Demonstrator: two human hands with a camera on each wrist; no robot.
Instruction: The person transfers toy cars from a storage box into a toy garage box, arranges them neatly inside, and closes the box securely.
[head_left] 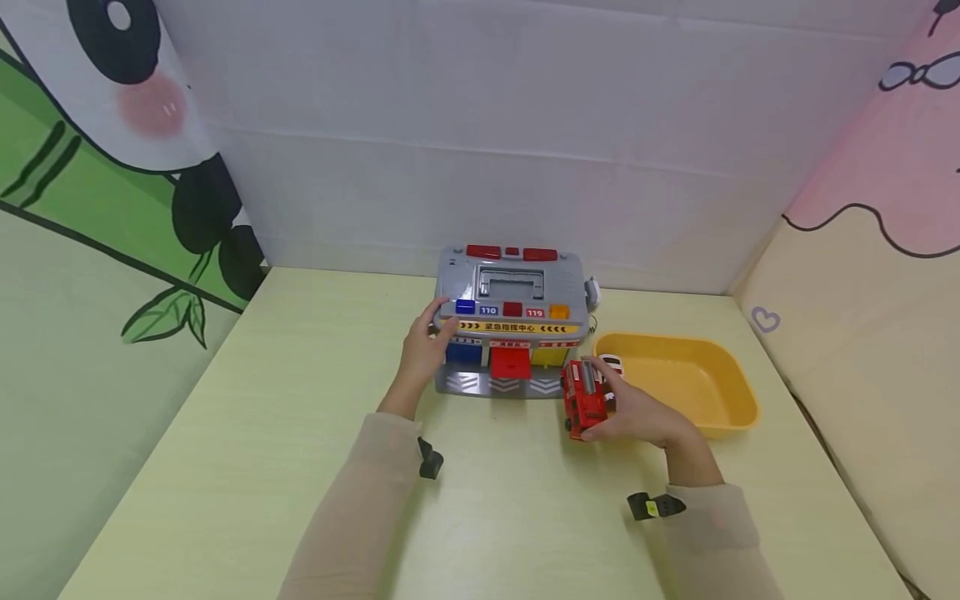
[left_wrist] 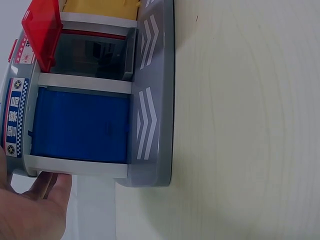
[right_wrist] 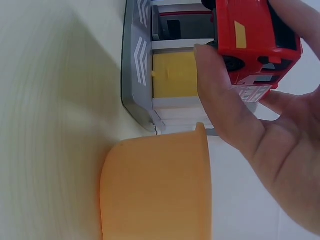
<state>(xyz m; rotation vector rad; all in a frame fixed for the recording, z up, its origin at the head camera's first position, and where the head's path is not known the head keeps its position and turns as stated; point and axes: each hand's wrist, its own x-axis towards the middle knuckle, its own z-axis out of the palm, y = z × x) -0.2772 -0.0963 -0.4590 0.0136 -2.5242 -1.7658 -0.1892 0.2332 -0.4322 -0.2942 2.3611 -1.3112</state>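
Note:
A grey toy rescue-station garage stands at the back of the table. Its red middle door is swung up, with the dark bay below it showing; the blue door and yellow door are down. My left hand grips the garage's left front corner, thumb at the front edge and fingers bent against the side wall. In my right hand a red toy fire truck is pinched between thumb and fingers, at the garage's right front corner. A white toy car shows partly behind that hand.
A yellow plastic tray stands on the table right of the garage, close to the right hand. A pale cloth wall rises behind the garage, and printed side panels flank the wooden-look table.

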